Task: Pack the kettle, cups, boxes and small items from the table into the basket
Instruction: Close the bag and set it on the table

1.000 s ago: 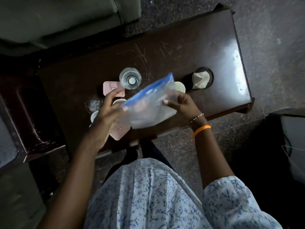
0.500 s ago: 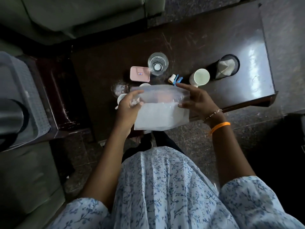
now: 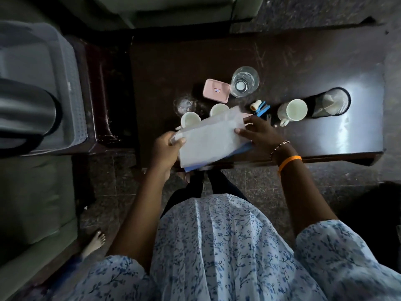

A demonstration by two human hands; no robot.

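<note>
Both hands, left hand [image 3: 166, 146] and right hand [image 3: 258, 132], pinch the bag [image 3: 209, 142]; kettle [image 3: 23, 111] sits in basket [image 3: 73, 83]; cups [image 3: 293, 110], box [image 3: 216, 91] remain on surface [image 3: 347, 131].

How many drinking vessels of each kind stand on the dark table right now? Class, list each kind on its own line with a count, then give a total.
White cups: 3
Clear glass tumblers: 1
Total: 4
</note>
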